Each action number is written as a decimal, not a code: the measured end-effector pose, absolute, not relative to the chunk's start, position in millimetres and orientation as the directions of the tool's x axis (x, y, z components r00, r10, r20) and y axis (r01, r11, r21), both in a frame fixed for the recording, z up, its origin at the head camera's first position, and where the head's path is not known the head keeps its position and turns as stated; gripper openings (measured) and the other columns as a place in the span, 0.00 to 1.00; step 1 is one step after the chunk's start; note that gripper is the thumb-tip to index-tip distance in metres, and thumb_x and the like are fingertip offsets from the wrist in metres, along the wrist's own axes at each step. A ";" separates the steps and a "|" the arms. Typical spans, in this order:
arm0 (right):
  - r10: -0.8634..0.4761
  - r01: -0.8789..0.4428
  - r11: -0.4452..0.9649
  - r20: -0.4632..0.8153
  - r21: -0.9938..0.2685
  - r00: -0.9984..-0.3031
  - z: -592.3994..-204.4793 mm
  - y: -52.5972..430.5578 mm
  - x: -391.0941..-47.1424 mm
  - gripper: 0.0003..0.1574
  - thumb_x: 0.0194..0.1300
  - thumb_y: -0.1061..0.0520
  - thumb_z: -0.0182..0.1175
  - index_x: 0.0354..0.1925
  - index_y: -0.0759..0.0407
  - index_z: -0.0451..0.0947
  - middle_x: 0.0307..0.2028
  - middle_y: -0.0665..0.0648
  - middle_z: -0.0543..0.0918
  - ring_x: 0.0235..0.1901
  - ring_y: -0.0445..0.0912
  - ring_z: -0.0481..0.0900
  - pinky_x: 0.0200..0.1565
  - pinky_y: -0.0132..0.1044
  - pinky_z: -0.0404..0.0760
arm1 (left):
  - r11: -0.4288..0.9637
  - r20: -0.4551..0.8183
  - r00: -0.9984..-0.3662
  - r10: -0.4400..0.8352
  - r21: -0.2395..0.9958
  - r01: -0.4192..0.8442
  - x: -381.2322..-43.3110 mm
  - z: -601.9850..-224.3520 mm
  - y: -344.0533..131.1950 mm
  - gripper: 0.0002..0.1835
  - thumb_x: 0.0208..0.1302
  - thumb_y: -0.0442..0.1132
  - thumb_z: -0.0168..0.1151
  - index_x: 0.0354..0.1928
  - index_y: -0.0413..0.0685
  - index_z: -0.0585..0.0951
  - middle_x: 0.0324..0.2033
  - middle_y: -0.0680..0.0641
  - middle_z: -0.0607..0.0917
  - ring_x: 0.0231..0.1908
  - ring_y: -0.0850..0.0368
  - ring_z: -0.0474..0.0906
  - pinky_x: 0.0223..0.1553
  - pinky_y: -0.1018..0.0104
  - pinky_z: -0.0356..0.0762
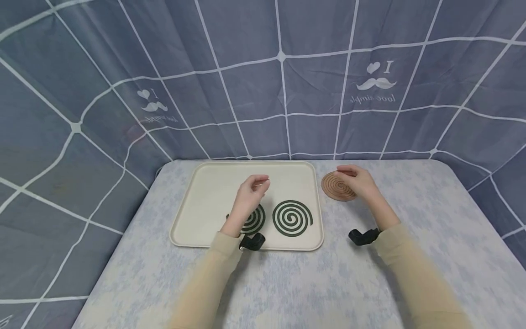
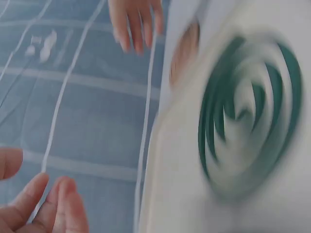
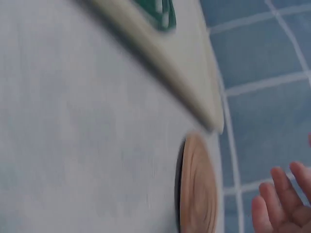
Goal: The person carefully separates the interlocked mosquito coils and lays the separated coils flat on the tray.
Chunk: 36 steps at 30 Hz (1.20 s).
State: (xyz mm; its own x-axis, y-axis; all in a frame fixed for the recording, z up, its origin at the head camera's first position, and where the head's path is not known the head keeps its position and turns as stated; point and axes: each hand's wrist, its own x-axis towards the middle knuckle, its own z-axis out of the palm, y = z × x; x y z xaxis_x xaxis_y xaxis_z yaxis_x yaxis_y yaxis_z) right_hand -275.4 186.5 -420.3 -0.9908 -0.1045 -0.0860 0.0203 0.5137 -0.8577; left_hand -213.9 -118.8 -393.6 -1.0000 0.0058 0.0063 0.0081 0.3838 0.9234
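My left hand (image 1: pixel 249 194) hovers over the cream tray (image 1: pixel 213 192), its fingers loosely bent with thumb near the fingertips and nothing held. Beneath its wrist lies a dark green mosquito coil (image 1: pixel 263 217), partly covered by the hand and forearm. A second green mosquito coil (image 1: pixel 291 218) lies flat at the tray's right side. Over the right part of a brown coil disc (image 1: pixel 334 186) is my right hand (image 1: pixel 358 182), empty, fingers relaxed. That disc rests on the table beside the tray and looks thick in the right wrist view. There, the fingers (image 3: pixel 284 196) appear extended beyond it.
The table (image 1: pixel 308 288) has a mottled blue-white top. Behind it and to the left hangs a blue-grey curtain (image 1: pixel 255 91) with white grid lines. The tray's raised rim (image 1: pixel 318 205) stands between the green coils and the brown disc. A black strap piece (image 1: pixel 363 236) juts from the right wrist.
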 end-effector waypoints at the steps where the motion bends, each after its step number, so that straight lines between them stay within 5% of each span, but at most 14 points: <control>1: -0.088 0.024 0.532 -0.084 -0.846 -0.993 -420.8 192.0 -279.3 0.32 0.73 0.48 0.55 0.66 0.66 0.68 0.64 0.71 0.72 0.64 0.63 0.70 0.65 0.56 0.70 | 0.324 -0.015 -1.000 0.012 0.946 -0.010 -216.6 -393.7 -108.3 0.19 0.73 0.41 0.56 0.60 0.38 0.76 0.55 0.37 0.81 0.54 0.44 0.80 0.54 0.57 0.81; 5: -0.063 0.053 0.619 -0.117 -0.784 -0.991 -427.1 209.3 -295.6 0.32 0.73 0.50 0.52 0.65 0.70 0.68 0.63 0.75 0.71 0.63 0.65 0.69 0.61 0.55 0.73 | 0.190 -0.104 -0.991 0.089 0.978 -0.085 -221.5 -401.8 -60.0 0.18 0.73 0.37 0.56 0.58 0.33 0.75 0.52 0.33 0.81 0.51 0.41 0.82 0.50 0.59 0.84; 10: -0.146 0.015 0.742 -0.184 -0.671 -0.972 -439.8 219.3 -308.6 0.36 0.72 0.50 0.55 0.68 0.72 0.62 0.66 0.78 0.64 0.65 0.70 0.63 0.64 0.61 0.68 | 0.248 -0.207 -0.962 0.179 0.955 -0.160 -219.1 -419.5 -2.3 0.21 0.72 0.40 0.56 0.62 0.37 0.73 0.56 0.38 0.79 0.50 0.46 0.83 0.49 0.61 0.83; 15: -0.248 -0.111 0.807 -0.162 -0.580 -0.955 -451.5 216.6 -313.2 0.40 0.69 0.52 0.57 0.69 0.75 0.59 0.67 0.79 0.63 0.66 0.74 0.59 0.66 0.67 0.58 | 0.219 -0.300 -0.944 0.139 0.939 -0.266 -221.5 -435.5 36.6 0.27 0.71 0.44 0.57 0.67 0.38 0.70 0.65 0.39 0.73 0.62 0.45 0.73 0.62 0.52 0.74; 21: -0.283 -0.187 0.831 -0.110 -0.524 -0.953 -452.4 211.9 -316.6 0.38 0.67 0.53 0.60 0.66 0.76 0.63 0.65 0.79 0.66 0.63 0.76 0.61 0.64 0.68 0.59 | 0.034 -0.337 -0.923 0.185 0.941 -0.337 -228.9 -445.1 51.4 0.29 0.71 0.40 0.54 0.71 0.40 0.65 0.70 0.40 0.67 0.71 0.43 0.62 0.71 0.48 0.61; 29: -0.152 -0.022 0.794 -0.164 -0.608 -0.975 -445.4 224.5 -309.0 0.34 0.71 0.51 0.54 0.63 0.77 0.67 0.59 0.79 0.72 0.59 0.70 0.71 0.61 0.60 0.72 | -0.073 -0.337 -0.916 0.219 0.930 -0.360 -231.5 -447.9 50.9 0.32 0.70 0.39 0.55 0.73 0.42 0.61 0.72 0.42 0.64 0.72 0.44 0.59 0.72 0.46 0.59; 36: -0.052 0.175 0.628 -0.265 -0.758 -0.963 -448.0 231.7 -304.7 0.40 0.68 0.47 0.60 0.63 0.75 0.62 0.62 0.77 0.67 0.60 0.64 0.68 0.58 0.51 0.72 | -0.123 -0.341 -0.924 0.170 0.923 -0.363 -228.7 -448.0 47.0 0.37 0.67 0.41 0.59 0.74 0.40 0.57 0.73 0.35 0.59 0.69 0.40 0.65 0.69 0.49 0.67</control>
